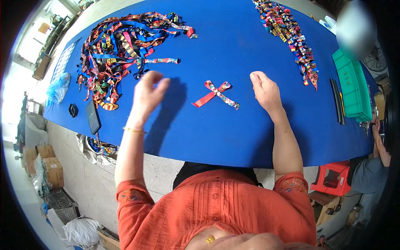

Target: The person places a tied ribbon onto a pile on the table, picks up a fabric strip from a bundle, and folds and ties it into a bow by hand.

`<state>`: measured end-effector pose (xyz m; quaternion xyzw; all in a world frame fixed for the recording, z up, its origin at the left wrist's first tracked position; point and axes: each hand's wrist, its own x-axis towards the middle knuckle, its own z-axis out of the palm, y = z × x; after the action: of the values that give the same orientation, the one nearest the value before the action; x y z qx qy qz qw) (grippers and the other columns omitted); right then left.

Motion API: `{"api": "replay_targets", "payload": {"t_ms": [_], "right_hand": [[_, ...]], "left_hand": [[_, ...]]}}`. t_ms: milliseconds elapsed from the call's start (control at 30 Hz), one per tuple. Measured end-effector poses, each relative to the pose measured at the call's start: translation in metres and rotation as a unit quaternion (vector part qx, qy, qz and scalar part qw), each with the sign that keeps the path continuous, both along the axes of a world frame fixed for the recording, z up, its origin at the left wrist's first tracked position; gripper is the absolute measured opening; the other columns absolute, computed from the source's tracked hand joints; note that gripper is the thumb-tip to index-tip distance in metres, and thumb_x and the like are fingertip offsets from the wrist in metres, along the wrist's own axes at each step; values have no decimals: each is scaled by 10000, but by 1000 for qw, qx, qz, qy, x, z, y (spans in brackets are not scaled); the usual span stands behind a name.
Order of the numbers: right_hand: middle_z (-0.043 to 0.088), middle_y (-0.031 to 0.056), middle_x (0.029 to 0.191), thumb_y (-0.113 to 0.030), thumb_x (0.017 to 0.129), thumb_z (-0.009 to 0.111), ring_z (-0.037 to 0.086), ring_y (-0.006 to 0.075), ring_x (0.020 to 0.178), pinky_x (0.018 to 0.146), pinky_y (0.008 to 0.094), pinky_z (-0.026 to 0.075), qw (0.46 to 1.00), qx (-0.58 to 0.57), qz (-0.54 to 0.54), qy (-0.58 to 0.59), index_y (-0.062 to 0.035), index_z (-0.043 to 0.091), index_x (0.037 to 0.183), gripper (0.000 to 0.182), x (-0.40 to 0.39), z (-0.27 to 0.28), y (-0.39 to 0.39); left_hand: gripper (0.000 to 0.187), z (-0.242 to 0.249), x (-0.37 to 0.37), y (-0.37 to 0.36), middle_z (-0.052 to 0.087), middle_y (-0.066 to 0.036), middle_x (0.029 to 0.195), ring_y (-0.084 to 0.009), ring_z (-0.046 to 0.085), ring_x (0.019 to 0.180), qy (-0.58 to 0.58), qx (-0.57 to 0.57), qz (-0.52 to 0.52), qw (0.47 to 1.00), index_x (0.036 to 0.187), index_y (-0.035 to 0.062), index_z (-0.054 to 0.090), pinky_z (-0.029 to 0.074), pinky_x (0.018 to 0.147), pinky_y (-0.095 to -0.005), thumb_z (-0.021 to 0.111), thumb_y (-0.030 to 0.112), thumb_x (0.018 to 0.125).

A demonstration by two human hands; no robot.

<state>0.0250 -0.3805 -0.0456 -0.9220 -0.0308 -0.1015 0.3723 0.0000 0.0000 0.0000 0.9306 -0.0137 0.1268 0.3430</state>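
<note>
A tied ribbon bow [217, 92] with red and flower-print ends lies crossed on the blue tabletop [200, 133], between my two hands. My left hand [148, 92] is raised left of the bow, its fingers curled and the thumb apart, with nothing visible in the gap. To the bow's right, my right hand [266, 91] is closed, thumb against the fingers, and nothing shows sticking out of it. Both hands are apart from the bow. A tangled heap of patterned ribbons [112, 54] is beyond my left hand, one strip reaching out toward the middle.
A long row of ribbon bows [293, 41] runs along the far right. Near the right edge are a green crate [353, 87] and dark strips [337, 102]. A phone [93, 118] lies at the left edge. Another person's arm [380, 141] and a red stool [332, 179] are at right.
</note>
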Motion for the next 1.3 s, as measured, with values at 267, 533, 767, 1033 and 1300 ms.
{"api": "replay_targets", "payload": {"t_ms": [267, 533, 767, 1033, 1300], "right_hand": [[711, 146, 941, -370, 882, 759, 708, 268, 852, 761, 381, 562, 993, 83, 80, 19, -53, 686, 1100, 391, -14, -2, 26], [690, 136, 1007, -370, 874, 744, 697, 315, 925, 814, 442, 558, 997, 13, 80, -9, -65, 656, 1146, 419, -24, 10, 36], [675, 73, 1002, -290, 905, 734, 690, 229, 827, 756, 364, 566, 991, 28, 125, 31, -97, 705, 1022, 228, -21, 11, 32], [644, 72, 905, -94, 929, 696, 649, 143, 762, 680, 305, 539, 962, 204, 178, 24, -33, 633, 1012, 121, -22, 3, 41], [669, 89, 875, -65, 937, 666, 669, 176, 776, 694, 334, 543, 956, 239, 164, 39, -27, 615, 999, 89, -25, 15, 42]], "left_hand": [[370, -14, 13, -109, 682, -187, 993, -319, 679, 866, 64, 21, -160, 985, 1087, -17, 678, 544, 759, -394, 754, 278, 876], [357, -48, 16, -122, 640, -138, 971, -283, 639, 904, -20, 31, -208, 978, 1086, 11, 659, 527, 839, -382, 818, 148, 797], [354, -48, 14, -121, 582, -84, 977, -192, 607, 845, 28, -54, -201, 978, 1025, 4, 616, 530, 790, -321, 848, 46, 761], [302, -48, 13, -120, 623, -34, 943, -121, 569, 824, 93, -179, -217, 955, 1028, 26, 621, 499, 767, -272, 824, 37, 804], [203, -41, 11, -118, 655, -54, 943, -150, 621, 845, 120, -228, -253, 932, 983, 36, 628, 511, 787, -293, 777, 63, 847]]}}
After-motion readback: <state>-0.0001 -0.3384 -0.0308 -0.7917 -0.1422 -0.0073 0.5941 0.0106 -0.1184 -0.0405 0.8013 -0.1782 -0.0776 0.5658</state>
